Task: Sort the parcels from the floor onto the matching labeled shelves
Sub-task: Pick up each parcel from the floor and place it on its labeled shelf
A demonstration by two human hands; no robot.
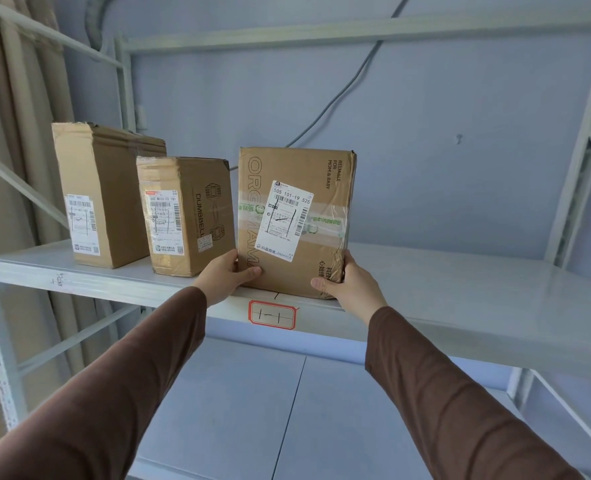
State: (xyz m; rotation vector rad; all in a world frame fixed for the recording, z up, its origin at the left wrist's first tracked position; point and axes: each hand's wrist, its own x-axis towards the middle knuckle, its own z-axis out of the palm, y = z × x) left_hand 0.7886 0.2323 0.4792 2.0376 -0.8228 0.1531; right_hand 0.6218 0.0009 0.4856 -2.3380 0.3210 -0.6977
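shelf (425,289): the white metal board runs under and beyond both hands, wide bare board stretching off past the right hand.
tall parcel (103,195): upright on the shelf, well off beyond the left hand, already placed by the look of it.
dumbbell parcel (186,216): upright just past the left hand, between it and the tall parcel; it also looks placed.
held parcel (294,220): stands upright at the shelf's front edge, between the two hands, its shipping label facing the camera.
left hand (226,275): grips the held parcel's lower left corner, thumb on the front face.
right hand (347,284): grips the lower right corner, thumb on the front, fingers wrapped behind.
shelf label (272,314): red-bordered tag on the shelf lip, below and between the hands.
progress: two parcels shelved, a third nearly set down; the floor is out of view, so what remains cannot be told.
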